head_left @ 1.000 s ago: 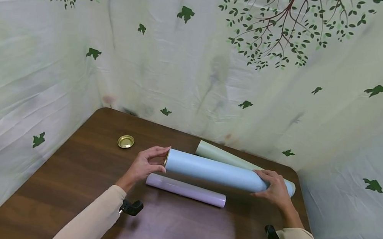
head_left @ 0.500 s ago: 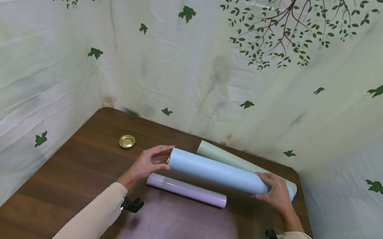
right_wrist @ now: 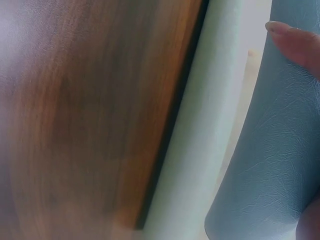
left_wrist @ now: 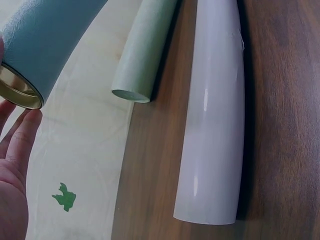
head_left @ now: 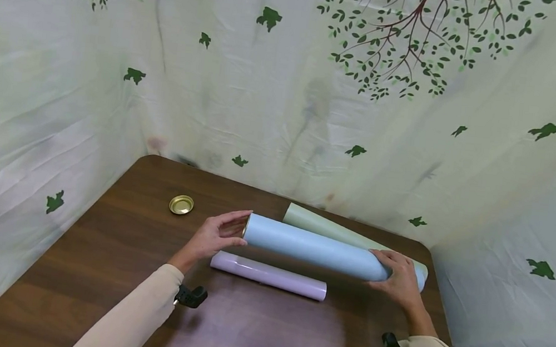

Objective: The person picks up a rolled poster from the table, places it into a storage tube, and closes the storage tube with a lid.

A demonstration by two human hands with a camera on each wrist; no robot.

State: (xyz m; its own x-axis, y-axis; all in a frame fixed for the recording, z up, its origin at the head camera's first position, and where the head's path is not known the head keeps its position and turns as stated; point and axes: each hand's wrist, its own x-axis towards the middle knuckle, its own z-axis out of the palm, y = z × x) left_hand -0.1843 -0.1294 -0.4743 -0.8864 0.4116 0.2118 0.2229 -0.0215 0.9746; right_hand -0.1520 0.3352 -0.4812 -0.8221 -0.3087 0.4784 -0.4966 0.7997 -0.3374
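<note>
Barely shifted since a second ago: blue tube (head_left: pixel 316 248) held above the lilac roll (head_left: pixel 268 275). Left hand (head_left: pixel 214 237) cups its gold-rimmed open end, right hand (head_left: pixel 398 277) grips the far end. Gold cap (head_left: pixel 181 204) lies apart, not yet fitted; green roll (head_left: pixel 323 228) just behind.

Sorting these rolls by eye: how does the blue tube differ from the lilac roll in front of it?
The blue tube is thicker and longer than the lilac roll. The blue tube has a matte, textured skin and a gold rim at its end; the lilac roll is smooth and glossy. The left hand and right hand hold the blue tube by its ends; the lilac roll lies untouched on the table. Both are pale cylinders lying nearly parallel.
</note>
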